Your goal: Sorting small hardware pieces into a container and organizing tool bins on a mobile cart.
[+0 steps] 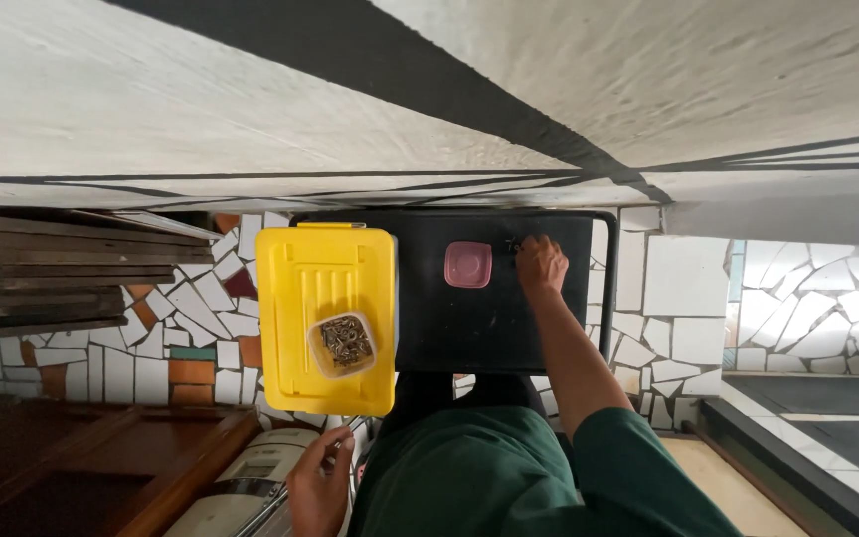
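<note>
Right hand (541, 263) pinches small dark bits on the black tray (489, 328); left hand (318, 487) grips something unclear.

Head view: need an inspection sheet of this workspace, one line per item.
Surface: black tray-like table with a raised rim, over a mosaic-tiled floor.
Job's things: small dark piece at the right hand's fingertips, too small to identify; pink square lid lying flat just beside that hand.
Clutter: yellow plastic case on the table's left side, with a clear tub of metal screws on top of it.
Hands: right hand on the table's far edge, fingers curled; left hand low, beside a beige device, seems to pinch something small.
Cables: nothing seen.
Surroundings: white wall with black stripes, stacked wooden planks on the left.
</note>
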